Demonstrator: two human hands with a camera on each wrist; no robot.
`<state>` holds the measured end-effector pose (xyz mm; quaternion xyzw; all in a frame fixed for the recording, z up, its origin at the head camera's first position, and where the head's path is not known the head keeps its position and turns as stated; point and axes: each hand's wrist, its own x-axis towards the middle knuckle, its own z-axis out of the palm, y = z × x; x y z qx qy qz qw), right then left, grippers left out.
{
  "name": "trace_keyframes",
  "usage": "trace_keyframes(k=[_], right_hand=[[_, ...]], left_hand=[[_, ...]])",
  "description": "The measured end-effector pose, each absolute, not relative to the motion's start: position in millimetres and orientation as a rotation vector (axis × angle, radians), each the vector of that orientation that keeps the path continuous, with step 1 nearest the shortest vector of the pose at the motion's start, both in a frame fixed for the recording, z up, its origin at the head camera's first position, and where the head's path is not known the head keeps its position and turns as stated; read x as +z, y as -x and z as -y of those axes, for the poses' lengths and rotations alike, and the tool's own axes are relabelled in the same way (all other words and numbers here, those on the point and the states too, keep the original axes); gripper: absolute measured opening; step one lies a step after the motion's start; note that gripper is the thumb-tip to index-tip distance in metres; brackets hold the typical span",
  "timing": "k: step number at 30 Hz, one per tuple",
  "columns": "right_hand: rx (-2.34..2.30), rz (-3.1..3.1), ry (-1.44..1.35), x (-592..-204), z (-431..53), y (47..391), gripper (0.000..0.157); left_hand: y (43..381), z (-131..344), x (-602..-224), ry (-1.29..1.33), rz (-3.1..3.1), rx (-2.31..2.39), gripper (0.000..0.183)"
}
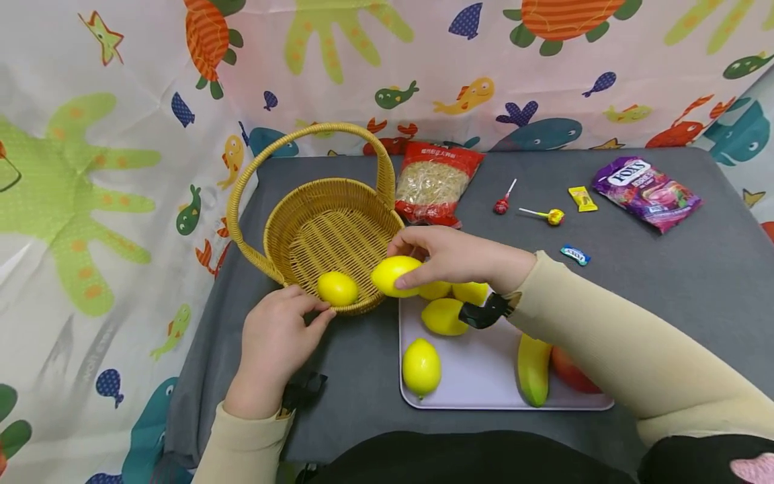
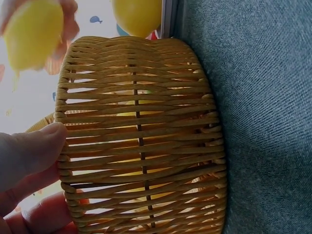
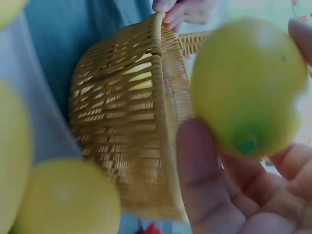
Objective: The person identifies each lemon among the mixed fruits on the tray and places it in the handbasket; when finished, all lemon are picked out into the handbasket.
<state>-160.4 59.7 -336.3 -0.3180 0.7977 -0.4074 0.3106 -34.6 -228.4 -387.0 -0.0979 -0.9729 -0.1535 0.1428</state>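
My right hand (image 1: 444, 254) grips a yellow lemon (image 1: 393, 275) at the right rim of the wicker basket (image 1: 284, 232). In the right wrist view that lemon (image 3: 248, 87) shows its green stem end between thumb and fingers. The left hand (image 1: 281, 336) pinches the basket's near rim, thumb outside in the left wrist view (image 2: 141, 136). Inside the basket, by that rim, lies another lemon (image 1: 337, 289). Several more lemons, among them one (image 1: 444, 316) and a separate one (image 1: 421, 368), lie on the pale tray (image 1: 471, 383), partly hidden by the right arm.
A banana (image 1: 533, 370) and a red round fruit (image 1: 571, 371) share the tray. Behind the basket leans a red pasta bag (image 1: 437, 181). Two lollipops (image 1: 553, 216), small wrapped candies (image 1: 582, 199) and a purple candy bag (image 1: 646, 191) lie at the back right. The basket's tall handle (image 1: 242, 181) arches up.
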Motion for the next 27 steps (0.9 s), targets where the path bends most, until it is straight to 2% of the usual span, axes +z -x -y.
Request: trace_keyframes(k=[12,27], right_hand=[[-0.907,-2.331,0.846,-349,11,182,0.041],[-0.467,-2.451,0.916,-364,41,174,0.048]], left_hand=[[34,231,-381,0.285,2.82,-0.436,0.014],[33,232,-382,0.283,2.804,-0.438,0.014]])
